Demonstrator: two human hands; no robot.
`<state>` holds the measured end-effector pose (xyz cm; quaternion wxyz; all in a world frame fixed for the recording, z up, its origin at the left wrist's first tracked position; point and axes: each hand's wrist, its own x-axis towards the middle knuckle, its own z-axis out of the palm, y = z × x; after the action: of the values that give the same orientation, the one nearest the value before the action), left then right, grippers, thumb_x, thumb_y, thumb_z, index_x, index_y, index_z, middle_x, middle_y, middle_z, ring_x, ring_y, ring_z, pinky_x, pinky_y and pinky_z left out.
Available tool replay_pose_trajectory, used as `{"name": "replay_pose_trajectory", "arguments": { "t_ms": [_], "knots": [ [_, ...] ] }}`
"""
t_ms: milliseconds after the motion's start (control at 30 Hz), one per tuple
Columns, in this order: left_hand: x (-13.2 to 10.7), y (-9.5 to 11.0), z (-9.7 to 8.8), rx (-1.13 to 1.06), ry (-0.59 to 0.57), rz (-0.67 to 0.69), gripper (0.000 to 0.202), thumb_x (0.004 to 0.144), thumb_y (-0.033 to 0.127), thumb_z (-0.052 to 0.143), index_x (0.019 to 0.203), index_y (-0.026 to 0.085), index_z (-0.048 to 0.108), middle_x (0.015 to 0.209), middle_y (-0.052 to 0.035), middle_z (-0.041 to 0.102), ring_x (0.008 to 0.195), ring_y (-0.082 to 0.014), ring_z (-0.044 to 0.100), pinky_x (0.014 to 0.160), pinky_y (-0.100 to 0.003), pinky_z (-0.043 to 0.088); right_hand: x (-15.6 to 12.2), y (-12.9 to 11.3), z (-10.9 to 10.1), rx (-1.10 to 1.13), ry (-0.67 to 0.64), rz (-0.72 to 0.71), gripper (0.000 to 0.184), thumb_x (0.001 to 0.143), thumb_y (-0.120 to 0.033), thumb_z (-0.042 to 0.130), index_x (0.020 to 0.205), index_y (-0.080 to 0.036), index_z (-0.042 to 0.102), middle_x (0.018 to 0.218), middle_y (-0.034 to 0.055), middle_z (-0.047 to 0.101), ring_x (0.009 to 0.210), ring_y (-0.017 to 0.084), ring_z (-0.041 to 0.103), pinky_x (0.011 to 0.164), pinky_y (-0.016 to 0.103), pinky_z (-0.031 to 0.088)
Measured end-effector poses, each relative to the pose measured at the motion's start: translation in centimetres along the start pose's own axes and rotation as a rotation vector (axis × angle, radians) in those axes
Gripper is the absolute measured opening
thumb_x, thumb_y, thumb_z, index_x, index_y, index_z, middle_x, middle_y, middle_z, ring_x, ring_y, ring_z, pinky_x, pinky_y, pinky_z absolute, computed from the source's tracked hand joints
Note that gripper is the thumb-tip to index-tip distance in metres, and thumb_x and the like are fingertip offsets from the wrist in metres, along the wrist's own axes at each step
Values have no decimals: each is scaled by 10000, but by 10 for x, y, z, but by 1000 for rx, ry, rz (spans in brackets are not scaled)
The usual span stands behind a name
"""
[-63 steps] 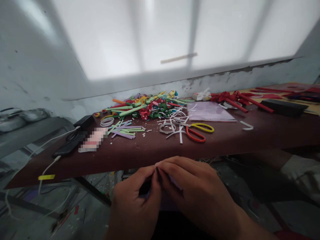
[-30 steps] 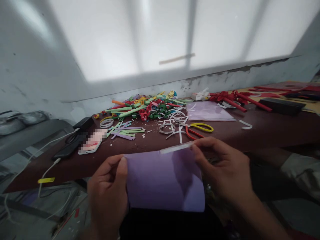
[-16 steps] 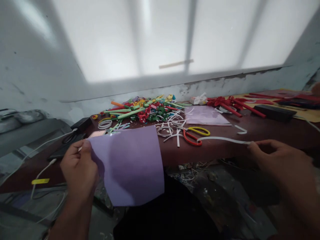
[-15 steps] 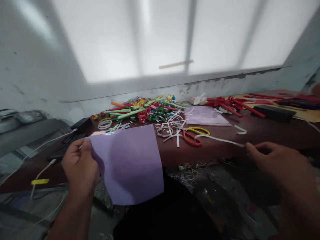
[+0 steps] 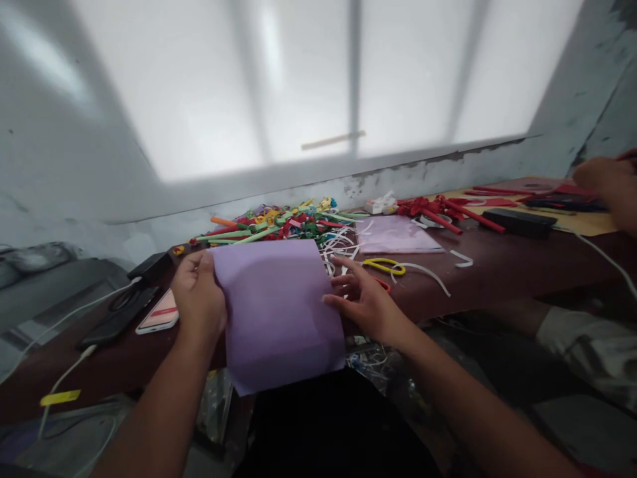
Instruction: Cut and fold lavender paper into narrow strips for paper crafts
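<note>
A sheet of purple paper [image 5: 281, 312] hangs in front of me over the table's front edge. My left hand [image 5: 202, 292] pinches its upper left corner between thumb and fingers. At the sheet's right edge is my right hand [image 5: 365, 299], fingers apart and thumb near the paper; whether it touches cannot be made out. Just behind that hand lie scissors with one yellow handle [image 5: 385, 267] and one red handle, partly covered by the fingers. A curled white strip [image 5: 428, 273] rests on the table right of the scissors.
Colourful paper pieces [image 5: 279, 222] are heaped along the wall. A stack of purple sheets [image 5: 398, 234], red paper rolls [image 5: 478, 216] and a black adapter [image 5: 520, 222] sit to the right. A phone [image 5: 159, 312] lies at left. Another person's hand [image 5: 607, 182] is at far right.
My right hand has let go of the white strip, now on the table, and moved left to the paper's edge. My left hand and the sheet have shifted slightly right.
</note>
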<state>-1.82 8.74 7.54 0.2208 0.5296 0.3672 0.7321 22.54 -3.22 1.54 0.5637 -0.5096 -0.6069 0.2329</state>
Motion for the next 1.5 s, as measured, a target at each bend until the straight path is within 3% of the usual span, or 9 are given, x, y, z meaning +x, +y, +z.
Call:
{"name": "replay_pose_trajectory", "arguments": {
  "t_ms": [200, 333, 467, 567, 700, 833, 933, 1067, 1500],
  "knots": [
    [25, -21, 10, 139, -193, 3, 228, 846, 239, 522, 1063, 187, 572, 781, -22, 670, 650, -164, 670, 646, -306, 560, 52, 17, 3, -187, 101, 73, 597, 862, -156, 680, 1416, -188, 460, 690, -67, 586, 627, 173, 616, 588, 254, 474],
    [-6, -18, -14, 338, -364, 213, 333, 887, 257, 544, 1217, 219, 566, 1197, -115, 689, 1131, -252, 674, 973, -462, 540, 61, 26, 6, -412, 149, 37, 524, 848, -53, 675, 1346, -175, 567, 776, -6, 628, 734, 221, 640, 702, 319, 487],
    [-60, -4, -42, 468, -928, 524, 425, 730, 326, 809, 1142, 295, 713, 1233, -37, 746, 1162, -275, 680, 1060, -448, 518, 54, 20, 12, -588, 154, -60, 440, 870, -7, 644, 1288, -143, 623, 1049, 128, 675, 998, 306, 640, 899, 416, 478],
    [-82, -7, -55, 531, -1107, 704, 418, 777, 214, 779, 1186, 277, 717, 1283, -66, 738, 1171, -300, 682, 1016, -469, 553, 35, 8, 14, -651, 86, -207, 295, 932, -44, 624, 1213, -120, 667, 1223, 176, 634, 1156, 323, 576, 1024, 449, 413],
    [-79, -20, -62, 559, -1126, 855, 300, 930, 105, 570, 1163, 226, 715, 1272, -93, 741, 1205, -263, 673, 1020, -451, 554, -13, -5, 15, -638, -213, -418, 228, 838, -247, 859, 1022, -203, 730, 1015, 35, 719, 946, 228, 646, 900, 335, 476],
    [-70, -11, -62, 555, -1112, 879, 212, 1005, 199, 517, 1042, 210, 725, 1144, -67, 784, 1087, -200, 719, 970, -356, 573, -49, -7, 15, -715, -338, -486, 208, 882, -328, 837, 989, -192, 722, 1121, 43, 719, 962, 215, 650, 819, 326, 463],
    [-65, 3, -58, 607, -1073, 823, 286, 1041, 250, 449, 908, 206, 698, 904, -31, 778, 861, -158, 722, 800, -278, 590, -47, -9, 15, -790, -327, -394, 25, 971, -209, 720, 954, -191, 719, 1042, 26, 736, 936, 183, 666, 809, 302, 453],
    [-56, 10, -48, 743, -999, 785, 304, 1015, 238, 470, 760, 210, 633, 739, -9, 701, 706, -175, 660, 660, -293, 550, -26, -10, 19, -842, -252, -310, 113, 1001, -219, 674, 908, -166, 711, 889, 49, 724, 838, 205, 669, 764, 309, 458],
    [-82, -7, -57, 817, -968, 1246, 357, 964, 61, 487, 1266, 150, 655, 1085, -118, 747, 984, -275, 663, 914, -433, 487, -30, 4, 24, -830, -117, -318, 95, 933, -226, 762, 899, -174, 691, 903, 40, 691, 845, 212, 612, 787, 337, 434]
  ]
}}
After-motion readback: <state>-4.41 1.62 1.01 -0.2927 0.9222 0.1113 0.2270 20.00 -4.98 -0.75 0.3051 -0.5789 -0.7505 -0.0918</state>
